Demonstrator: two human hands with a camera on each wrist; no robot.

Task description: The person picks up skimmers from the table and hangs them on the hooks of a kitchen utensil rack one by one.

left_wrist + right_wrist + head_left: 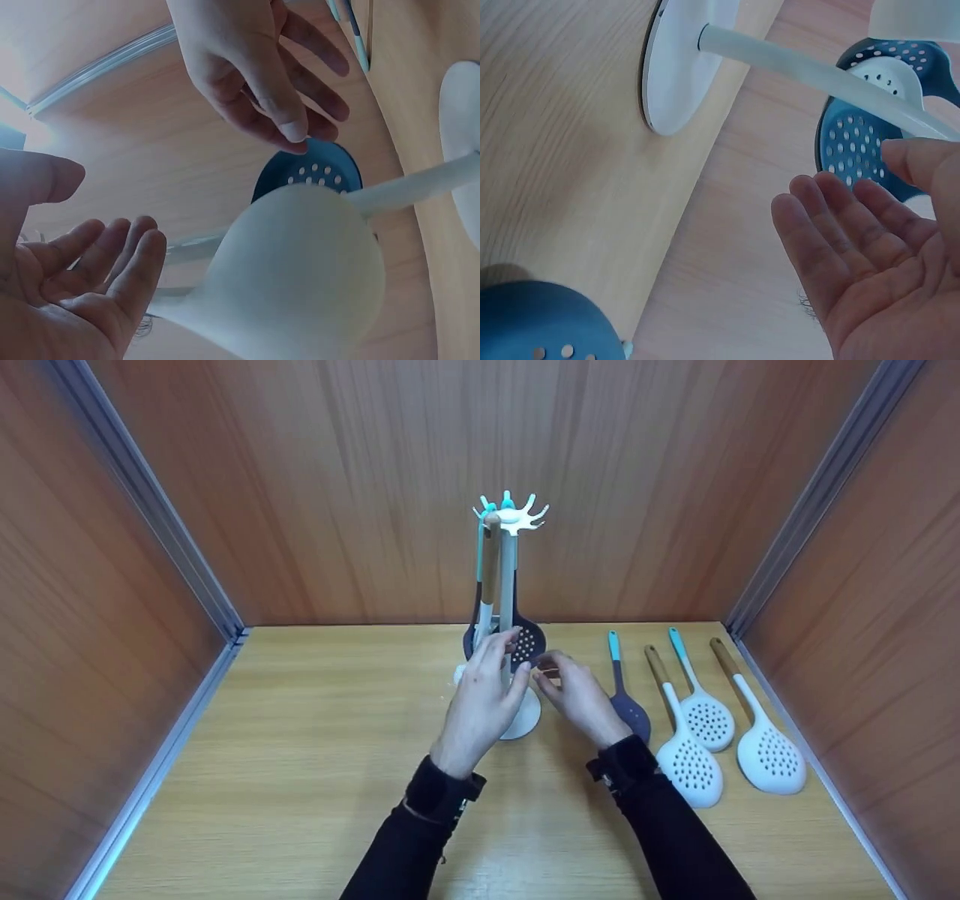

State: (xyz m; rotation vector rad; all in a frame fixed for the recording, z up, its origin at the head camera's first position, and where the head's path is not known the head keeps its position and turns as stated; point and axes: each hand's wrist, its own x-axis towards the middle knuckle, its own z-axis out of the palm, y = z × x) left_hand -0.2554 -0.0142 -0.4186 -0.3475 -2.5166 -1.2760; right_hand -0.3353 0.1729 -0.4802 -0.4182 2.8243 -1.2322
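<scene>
Head view: both hands flank the white utensil stand on the pale wooden table. The left hand and right hand, fingers relaxed, hold nothing beside the hanging dark blue perforated skimmer, handle up, long axis vertical.

Left wrist view: a white spoon bowl hangs nearest.

Right wrist view: the skimmer looks light, stiff and smooth, best held by its handle.
</scene>
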